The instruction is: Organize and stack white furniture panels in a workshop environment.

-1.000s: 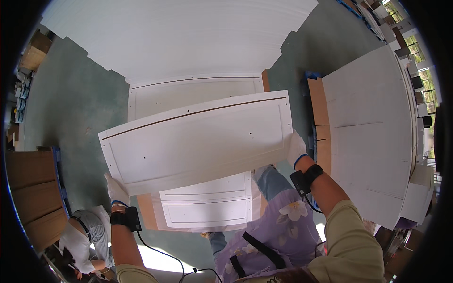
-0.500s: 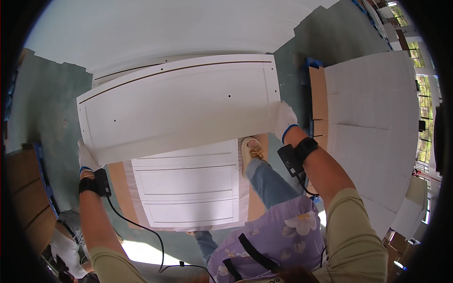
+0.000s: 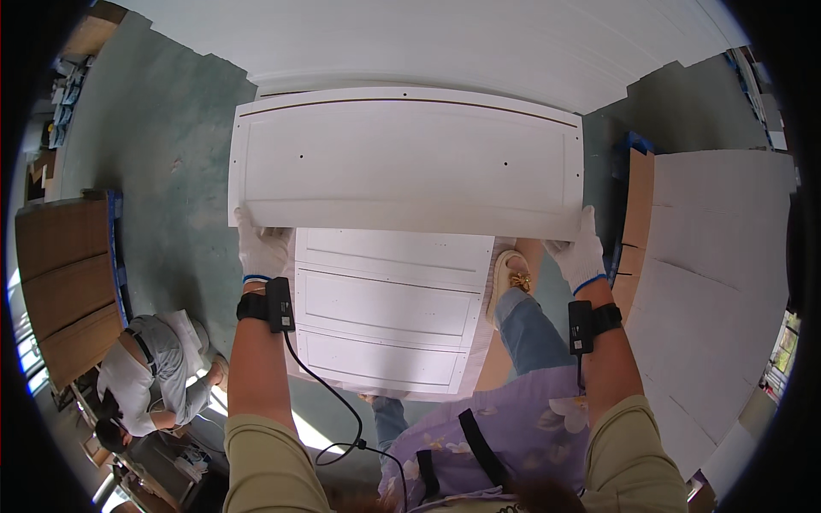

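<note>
A wide white drawer-front-like panel (image 3: 402, 162) with a dark groove along its far edge and a few small holes spans the space between my hands. My gloved left hand (image 3: 261, 246) grips its near left corner, thumb on top and fingers underneath. At the near right corner my gloved right hand (image 3: 581, 252) holds it the same way. Below and nearer to me lie several similar white panels (image 3: 385, 312), laid in rows on a pale sheet over cardboard. The held panel hides the far part of these rows.
Beyond the panel rises a large stack of white boards (image 3: 428, 43). To the right stands a pallet load covered in white sheets (image 3: 718, 282); brown cardboard (image 3: 68, 274) is stacked at the left. A person (image 3: 154, 368) bends over at lower left. A cable (image 3: 342, 410) hangs from my left wrist.
The panel has levelled out from its slant, its left end swinging away from me. My view has turned, so things appear shifted right, and both hands keep their hold.
</note>
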